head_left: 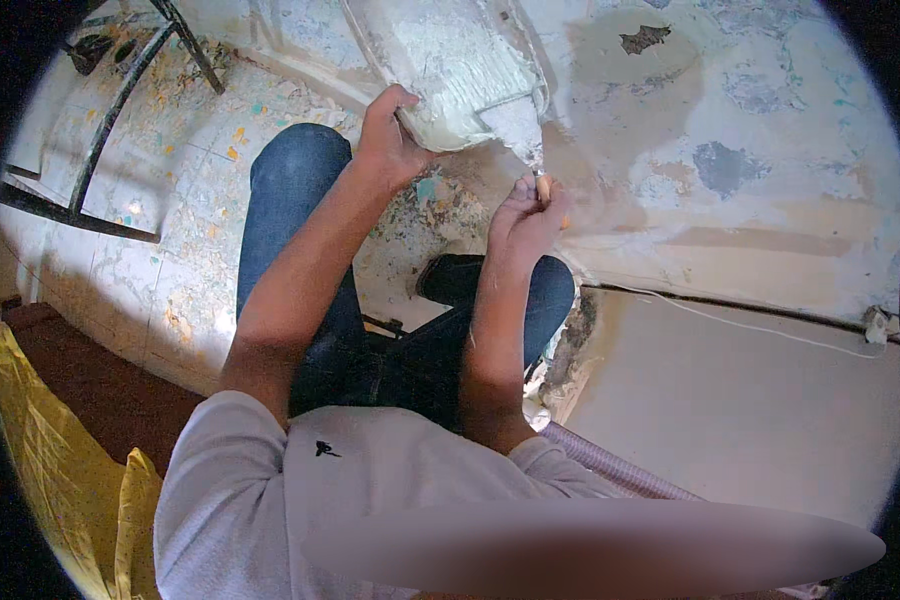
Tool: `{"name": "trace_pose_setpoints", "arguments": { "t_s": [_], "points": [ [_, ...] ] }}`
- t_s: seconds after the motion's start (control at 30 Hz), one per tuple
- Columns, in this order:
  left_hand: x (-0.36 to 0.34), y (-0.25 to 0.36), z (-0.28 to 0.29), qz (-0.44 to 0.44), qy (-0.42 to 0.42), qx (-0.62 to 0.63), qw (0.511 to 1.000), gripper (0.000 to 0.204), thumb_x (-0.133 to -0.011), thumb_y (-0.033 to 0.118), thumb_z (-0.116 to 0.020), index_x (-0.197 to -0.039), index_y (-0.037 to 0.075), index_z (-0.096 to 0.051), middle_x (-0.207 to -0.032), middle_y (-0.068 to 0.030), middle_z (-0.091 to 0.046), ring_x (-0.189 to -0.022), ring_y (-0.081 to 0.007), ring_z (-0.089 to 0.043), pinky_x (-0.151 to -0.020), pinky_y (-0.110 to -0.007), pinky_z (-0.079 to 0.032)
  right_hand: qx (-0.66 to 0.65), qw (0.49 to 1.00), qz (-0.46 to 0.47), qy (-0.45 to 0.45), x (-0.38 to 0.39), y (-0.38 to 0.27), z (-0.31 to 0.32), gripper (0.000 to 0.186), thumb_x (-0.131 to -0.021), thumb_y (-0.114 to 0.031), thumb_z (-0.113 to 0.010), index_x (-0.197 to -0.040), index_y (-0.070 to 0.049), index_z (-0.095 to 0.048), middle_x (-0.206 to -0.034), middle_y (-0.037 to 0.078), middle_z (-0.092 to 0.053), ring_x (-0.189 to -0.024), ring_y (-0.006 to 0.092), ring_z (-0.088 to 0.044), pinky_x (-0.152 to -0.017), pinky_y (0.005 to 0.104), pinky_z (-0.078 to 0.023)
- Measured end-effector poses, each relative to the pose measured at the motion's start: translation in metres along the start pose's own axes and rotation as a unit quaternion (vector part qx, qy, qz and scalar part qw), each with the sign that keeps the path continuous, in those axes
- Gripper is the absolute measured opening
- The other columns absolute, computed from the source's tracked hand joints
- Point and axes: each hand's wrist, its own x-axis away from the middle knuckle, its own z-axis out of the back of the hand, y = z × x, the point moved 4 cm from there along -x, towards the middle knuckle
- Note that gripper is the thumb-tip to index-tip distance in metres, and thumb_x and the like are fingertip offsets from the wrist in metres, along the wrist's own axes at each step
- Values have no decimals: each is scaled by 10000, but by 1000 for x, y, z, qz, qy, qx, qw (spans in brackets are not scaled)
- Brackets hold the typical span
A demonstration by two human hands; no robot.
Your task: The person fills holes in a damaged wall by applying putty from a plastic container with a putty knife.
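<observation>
Holding a pale plastic tub by its near left corner is my left hand, its thumb on the rim and its fingers hidden underneath. White paste with ridged marks lies spread inside the tub. My right hand is closed round the orange-brown handle of a putty knife. The blade is coated in white paste and rests at the tub's near right corner, partly over the rim.
A patchy, peeling wall rises at the right. A white cable runs along it. Paint flakes litter the floor. Black metal legs stand at the far left; yellow cloth hangs near left. My bent knees flank my forearms.
</observation>
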Motion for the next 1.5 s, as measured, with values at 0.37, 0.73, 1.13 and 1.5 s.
{"name": "trace_pose_setpoints", "arguments": {
  "t_s": [0.37,0.73,1.13,1.5],
  "points": [
    [2,7,-6,11,-107,7,994,672,-754,214,-460,-1374,2,-309,-1330,-203,-437,-1239,-419,-442,-979,-633,-374,-27,999,-25,-17,10,-13,27,105,-933,-156,-500,-902,-56,-509,-793,42,-502,-728,147,-500,-671,245,-480],
    [2,13,-1,-47,-2,-116,992,536,-784,213,-534,-1270,16,-425,-1169,-148,-525,-1082,-331,-542,-923,-528,-430,210,939,201,-186,-32,-77,-46,106,-893,-58,-588,-967,9,-553,-917,141,-615,-787,226,-629,-671,354,-573],
    [14,6,-14,-62,-3,-204,977,525,-798,212,-625,-1242,15,-426,-1151,-157,-546,-1052,-305,-585,-883,-481,-496,344,898,128,-245,-37,-45,-36,72,-907,-30,-537,-908,36,-565,-932,198,-634,-742,240,-657,-626,349,-602],
    [-1,-8,-2,-94,-3,-242,966,551,-842,245,-689,-1266,16,-421,-1150,-134,-564,-1008,-253,-611,-823,-399,-537,217,949,3,-227,-12,-25,-30,105,-896,-69,-541,-916,32,-559,-884,185,-641,-644,269,-668,-617,353,-584]
  ]
}}
